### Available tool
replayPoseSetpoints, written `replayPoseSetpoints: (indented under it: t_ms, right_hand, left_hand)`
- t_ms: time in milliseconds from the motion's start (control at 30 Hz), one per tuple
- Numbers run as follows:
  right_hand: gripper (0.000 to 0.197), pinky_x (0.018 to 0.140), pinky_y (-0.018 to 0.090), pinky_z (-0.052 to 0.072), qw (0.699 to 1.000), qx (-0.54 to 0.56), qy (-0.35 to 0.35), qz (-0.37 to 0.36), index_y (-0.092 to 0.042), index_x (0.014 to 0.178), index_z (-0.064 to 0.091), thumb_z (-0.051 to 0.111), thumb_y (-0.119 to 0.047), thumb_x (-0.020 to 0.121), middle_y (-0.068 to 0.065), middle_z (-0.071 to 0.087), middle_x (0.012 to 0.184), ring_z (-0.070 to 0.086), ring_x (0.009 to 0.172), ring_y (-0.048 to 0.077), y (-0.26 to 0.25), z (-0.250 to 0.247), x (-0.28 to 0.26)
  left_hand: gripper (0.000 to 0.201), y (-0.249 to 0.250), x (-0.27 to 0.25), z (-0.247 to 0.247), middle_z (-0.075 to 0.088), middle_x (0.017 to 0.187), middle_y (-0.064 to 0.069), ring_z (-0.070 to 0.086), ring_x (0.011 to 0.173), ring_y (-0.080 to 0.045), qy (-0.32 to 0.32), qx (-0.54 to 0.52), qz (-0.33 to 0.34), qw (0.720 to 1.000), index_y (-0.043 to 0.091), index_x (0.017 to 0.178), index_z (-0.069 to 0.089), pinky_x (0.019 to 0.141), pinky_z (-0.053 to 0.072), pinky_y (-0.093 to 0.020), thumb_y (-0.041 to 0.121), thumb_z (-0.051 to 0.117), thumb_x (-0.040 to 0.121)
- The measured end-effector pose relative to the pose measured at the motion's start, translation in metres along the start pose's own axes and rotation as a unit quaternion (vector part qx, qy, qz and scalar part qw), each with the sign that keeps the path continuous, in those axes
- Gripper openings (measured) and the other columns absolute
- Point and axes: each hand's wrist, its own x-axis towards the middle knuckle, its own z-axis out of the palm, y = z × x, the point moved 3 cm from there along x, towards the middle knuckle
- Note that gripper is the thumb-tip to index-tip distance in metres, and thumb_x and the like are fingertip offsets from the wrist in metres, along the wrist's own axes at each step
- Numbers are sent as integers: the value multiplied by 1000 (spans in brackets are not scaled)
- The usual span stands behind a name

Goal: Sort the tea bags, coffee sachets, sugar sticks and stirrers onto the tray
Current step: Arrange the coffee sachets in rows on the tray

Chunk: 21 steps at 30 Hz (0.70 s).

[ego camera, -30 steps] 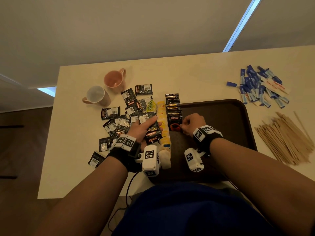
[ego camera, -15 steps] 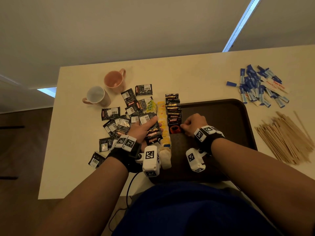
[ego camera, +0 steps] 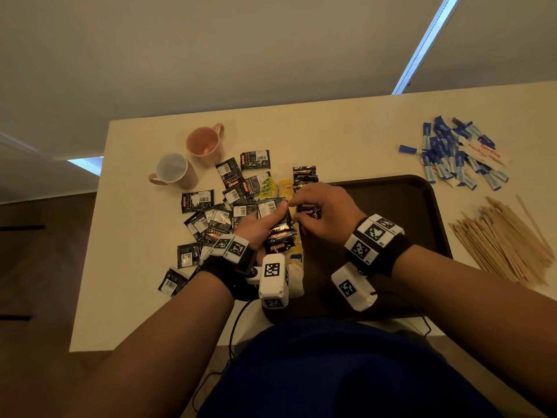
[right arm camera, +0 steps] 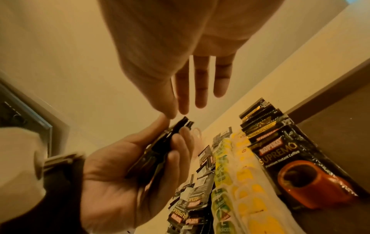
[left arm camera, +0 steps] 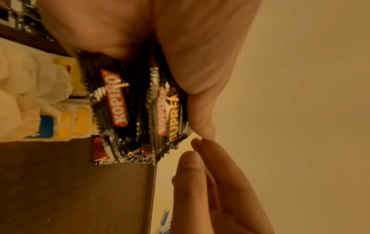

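My left hand (ego camera: 266, 223) grips a stack of black coffee sachets (ego camera: 280, 233), held upright over the left rim of the dark brown tray (ego camera: 391, 200). The left wrist view shows the stack (left arm camera: 120, 102) close up under the thumb. My right hand (ego camera: 319, 206) hovers at the top of that stack with fingers extended (right arm camera: 200, 88), thumb tip next to the sachet edges (right arm camera: 160, 150), and holds nothing. A row of coffee sachets (right arm camera: 280, 150) and a row of yellow and green tea bags (right arm camera: 246, 182) lie along the tray's left side.
Loose black sachets (ego camera: 211, 218) litter the table left of the tray. A pink mug (ego camera: 206, 141) and a white mug (ego camera: 173, 170) stand at the back left. Blue sugar sticks (ego camera: 452, 155) and wooden stirrers (ego camera: 506, 236) lie right of the tray.
My right hand has left the sachet row on the tray and moved up and left to the stack in my left hand. The left hand has lifted slightly with its stack.
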Motion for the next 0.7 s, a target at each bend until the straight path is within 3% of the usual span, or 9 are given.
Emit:
replayPoseSetpoints:
  t_ms: [67, 167, 267, 300, 367, 433, 533, 600, 700]
  right_hand:
    - [24, 89, 30, 47, 1000, -7, 8, -9, -14, 104, 74, 74, -18, 81, 0, 71, 103, 62, 100, 16, -6, 2, -4]
    - [32, 95, 30, 44, 999, -16, 1, -30, -14, 108, 73, 78, -27, 79, 0, 67, 115, 57, 110, 16, -11, 7, -9]
    - [39, 100, 34, 41, 997, -47, -24, -57, -16, 112, 72, 80, -31, 77, 5, 63, 126, 53, 118, 22, -14, 13, -11]
    - [40, 99, 37, 42, 996, -61, -31, -60, -16, 113, 72, 80, -30, 77, 6, 63, 126, 54, 117, 26, -14, 15, -11]
    - [41, 96, 42, 45, 994, -82, -37, -57, -14, 113, 72, 81, -28, 76, 8, 64, 122, 56, 113, 29, -13, 15, -11]
    - [42, 96, 44, 46, 995, -85, -42, -40, -12, 113, 72, 81, -28, 76, 9, 64, 121, 56, 113, 30, -12, 14, -11]
    - [43, 105, 44, 41, 994, -84, -71, -14, -12, 119, 69, 76, -30, 81, 7, 57, 132, 48, 126, 27, -11, 14, -13]
    - [42, 111, 37, 35, 994, -66, -83, -18, -11, 122, 66, 72, -23, 83, 7, 53, 139, 44, 132, 23, -11, 13, -15]
    - [46, 115, 30, 30, 994, -48, -98, -12, -8, 127, 62, 65, -6, 81, 7, 52, 141, 42, 135, 20, -8, 14, -17]
  left_hand:
    - [43, 2, -3, 2, 69, 82, -11, 69, 51, -15, -8, 6, -2, 1000, 3, 113, 59, 43, 51, -23, 39, 66, 91]
    - [51, 5, -5, 0, 71, 83, -11, 72, 57, -19, 2, 2, 2, 1000, 4, 114, 60, 47, 54, -25, 48, 65, 89]
    - [81, 9, -9, 4, 74, 95, -14, 74, 80, -28, -5, -21, -8, 1000, 6, 122, 64, 72, 60, -40, 70, 70, 73]
    - [78, 11, -11, 5, 73, 96, -12, 72, 84, -29, -3, -26, -7, 1000, 10, 122, 64, 78, 59, -44, 72, 67, 74]
    - [49, 13, -18, 8, 71, 87, -12, 69, 76, -26, -22, -95, -29, 995, 10, 115, 64, 69, 59, -38, 52, 55, 94]
    - [32, 10, -19, 7, 70, 84, -18, 67, 75, -31, -24, -147, -54, 987, 5, 113, 60, 65, 57, -37, 30, 46, 100]
    - [34, 7, -21, 6, 69, 92, -22, 68, 78, -34, -8, -140, -58, 988, 0, 123, 54, 64, 57, -40, 20, 46, 98]
    - [40, 8, -21, 4, 67, 97, -23, 70, 73, -33, 23, -122, -56, 991, -3, 133, 49, 57, 58, -40, 17, 51, 98]
    - [39, 9, -19, 0, 69, 84, -19, 71, 59, -27, 28, -83, -29, 996, -7, 133, 50, 46, 56, -33, 13, 55, 99]
